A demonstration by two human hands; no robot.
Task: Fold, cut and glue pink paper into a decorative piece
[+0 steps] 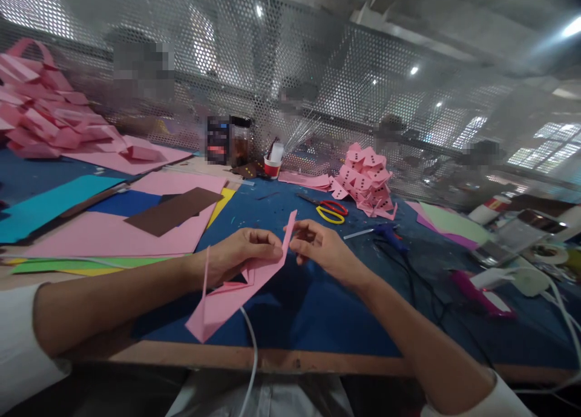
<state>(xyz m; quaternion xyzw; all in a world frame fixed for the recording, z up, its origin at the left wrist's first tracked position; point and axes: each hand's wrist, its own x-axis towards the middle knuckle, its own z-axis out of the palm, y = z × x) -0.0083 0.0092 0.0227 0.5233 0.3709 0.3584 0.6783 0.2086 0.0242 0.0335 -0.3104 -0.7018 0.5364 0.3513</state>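
Observation:
A long folded pink paper piece (236, 290) is held above the blue table mat (308, 308) near the front edge. My left hand (240, 253) is closed on its middle, fingers curled around the fold. My right hand (318, 247) pinches the paper's upright top strip between thumb and fingers. The paper's lower end hangs toward me, over the table's wooden edge.
Scissors with red and yellow handles (327, 210) and a blue glue gun (385, 232) lie beyond my hands. A pile of punched pink pieces (367, 178) sits further back. Pink, brown, blue and green sheets (136, 223) cover the left. A mesh screen (290, 72) closes the back.

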